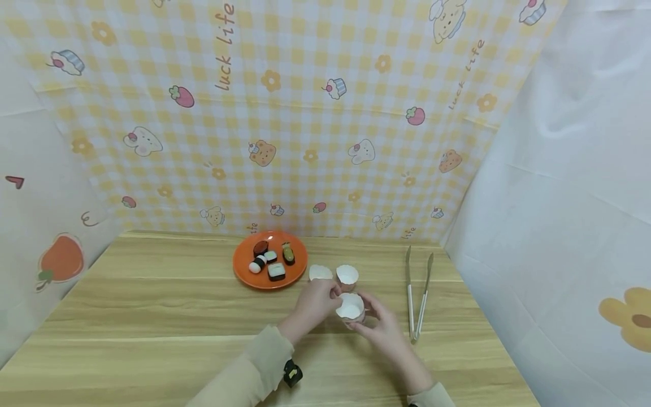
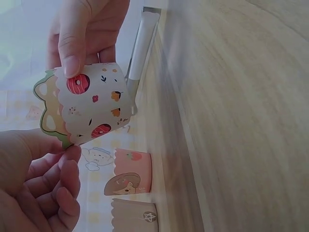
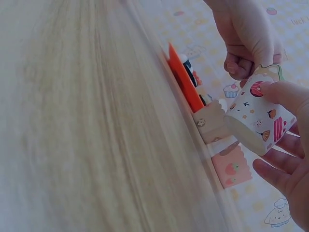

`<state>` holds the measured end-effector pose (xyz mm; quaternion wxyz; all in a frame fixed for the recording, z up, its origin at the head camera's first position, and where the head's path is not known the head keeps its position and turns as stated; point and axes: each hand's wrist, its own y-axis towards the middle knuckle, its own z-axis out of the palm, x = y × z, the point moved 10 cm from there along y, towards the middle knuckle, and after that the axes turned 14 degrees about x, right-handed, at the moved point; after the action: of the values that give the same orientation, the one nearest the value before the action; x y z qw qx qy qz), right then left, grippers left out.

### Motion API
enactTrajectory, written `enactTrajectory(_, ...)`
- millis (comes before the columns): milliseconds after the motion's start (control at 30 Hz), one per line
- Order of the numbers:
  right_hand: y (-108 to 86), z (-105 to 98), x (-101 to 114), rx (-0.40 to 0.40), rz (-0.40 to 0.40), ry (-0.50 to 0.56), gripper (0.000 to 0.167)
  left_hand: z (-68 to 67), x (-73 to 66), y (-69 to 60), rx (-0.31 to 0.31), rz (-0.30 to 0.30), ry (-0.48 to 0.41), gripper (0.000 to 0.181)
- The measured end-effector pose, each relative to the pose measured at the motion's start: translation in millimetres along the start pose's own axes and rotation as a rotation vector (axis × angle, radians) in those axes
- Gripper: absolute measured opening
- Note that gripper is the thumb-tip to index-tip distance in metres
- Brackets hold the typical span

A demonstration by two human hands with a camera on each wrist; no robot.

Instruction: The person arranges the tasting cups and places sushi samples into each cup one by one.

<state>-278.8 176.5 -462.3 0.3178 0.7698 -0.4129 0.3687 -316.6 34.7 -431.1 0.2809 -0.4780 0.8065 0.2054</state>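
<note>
Between the two hands is a white paper cup (image 1: 351,308) with donut prints, held above the table; in the left wrist view the cup (image 2: 99,99) lies sideways to the camera, and a green scalloped paper edge (image 2: 49,108) shows at its rim. The left hand (image 1: 317,302) pinches that rim with thumb and forefinger, its other fingers curled. The right hand (image 1: 381,330) grips the cup's side between thumb and fingers. Behind them stand a pink paper cup (image 2: 133,171) and a beige paper cup (image 3: 211,121), side by side.
An orange plate (image 1: 244,271) with several sushi pieces (image 1: 277,271) is at the back, left of the cups. Metal tongs (image 1: 411,299) with white handles lie spread on the wooden table (image 1: 168,316) at the right. A patterned cloth (image 1: 305,124) hangs behind.
</note>
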Motion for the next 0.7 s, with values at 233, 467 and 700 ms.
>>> enactTrajectory(233,-1.9,3,13,0.009,0.018,0.003,0.067,-2.8,-2.2,-6.5,-0.017,0.015,-0.017,0.004)
enactTrajectory(467,-4.3,2,43,0.034,-0.019,-0.006,0.064,-4.4,-3.7,-10.7,-0.049,0.048,-0.001,0.004)
enactTrajectory(700,-3.9,4,44,0.037,-0.026,-0.021,0.064,-3.9,0.9,-11.6,-0.029,0.003,-0.022,0.005)
